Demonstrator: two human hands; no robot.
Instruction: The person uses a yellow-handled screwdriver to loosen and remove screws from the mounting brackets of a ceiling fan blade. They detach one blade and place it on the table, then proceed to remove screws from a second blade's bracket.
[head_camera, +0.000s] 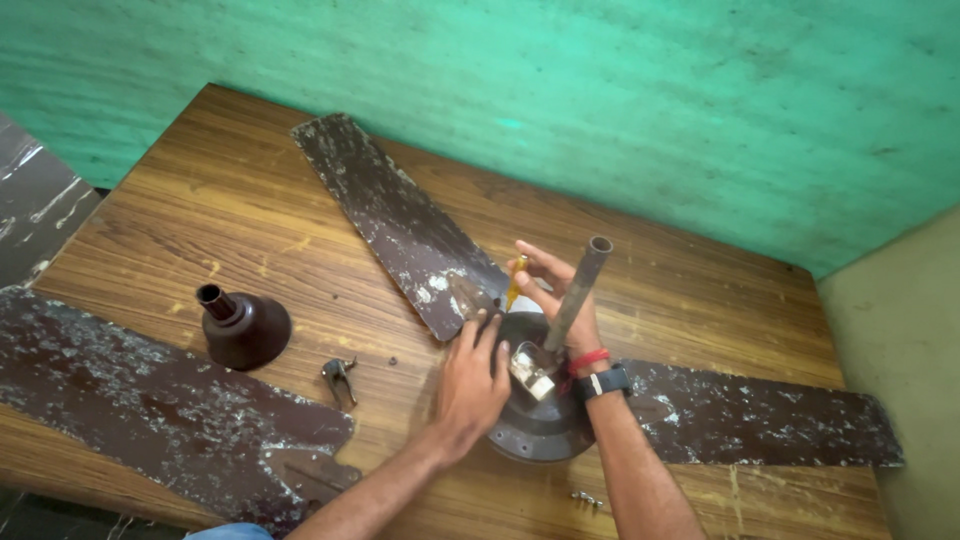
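Fan motor (540, 425), round and dark brown, sits on the wooden table (230, 200) right under both hands, its metal rod (577, 292) sticking up and leaning a little to the right. The left hand (472, 380) lies flat on the motor's left edge, palm down, fingers spread and pointing away from the person, gripping nothing, just pressing. The right hand (556, 300) comes in from the near side, wrist bent over the motor with a red thread and a dark watch on it, fingers pinching a small yellow-handled screwdriver (516, 281) that points down at the spot where the far blade (400, 225) meets the motor, just beyond the left fingertips. Another blade (760, 415) runs off to the right of the right forearm. Left of the left hand, a loose blade (150, 405) lies on the table, with a brown cone-shaped cover (242, 327) and a small metal clip (339, 378) near it. A few screws (587, 498) lie just beside the right forearm.
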